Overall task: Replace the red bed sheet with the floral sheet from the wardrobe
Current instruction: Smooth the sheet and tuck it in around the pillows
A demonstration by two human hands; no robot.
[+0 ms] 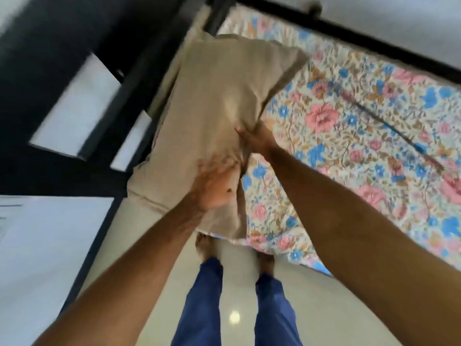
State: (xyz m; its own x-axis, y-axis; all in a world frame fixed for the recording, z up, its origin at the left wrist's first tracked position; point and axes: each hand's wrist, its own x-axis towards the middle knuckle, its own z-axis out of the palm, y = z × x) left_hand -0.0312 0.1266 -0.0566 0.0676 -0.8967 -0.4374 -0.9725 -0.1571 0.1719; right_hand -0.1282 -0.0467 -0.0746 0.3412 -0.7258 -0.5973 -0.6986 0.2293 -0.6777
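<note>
The floral sheet, cream with pink and blue flowers, covers the bed across the right half of the view. A beige pillow lies at the head end, over the sheet's left edge. My right hand grips the pillow's right edge, fingers tucked under the fabric and thumb on top. My left hand is blurred and lies flat on the pillow's near part, fingers spread. No red sheet is in view.
A black bed frame with pale panels runs along the left, and a black rail borders the far side. My legs in blue trousers stand on a glossy beige floor beside the bed. A pale surface sits at lower left.
</note>
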